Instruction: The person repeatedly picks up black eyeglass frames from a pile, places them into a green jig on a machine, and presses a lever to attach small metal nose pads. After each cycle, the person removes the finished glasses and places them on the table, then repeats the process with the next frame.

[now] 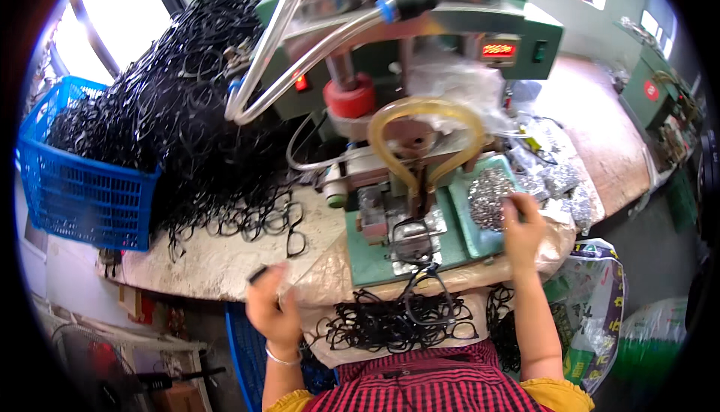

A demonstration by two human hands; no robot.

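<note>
- A green bench press with steel columns is faced; hands are best kept clear of its head.
- A tangled heap of black eyeglass frames is piled at left.
- A shallow pale-green tray is set beside the silvery metal fixture.
- One black eyeglass frame is placed at the fixture, overhanging the bench edge; it should be seated squarely.
- The left hand is half open; whether the small dark item is gripped cannot be told.
- Small silvery metal pieces are neared by the right hand, thumb and fingers almost pinched; any hold cannot be told.
</note>
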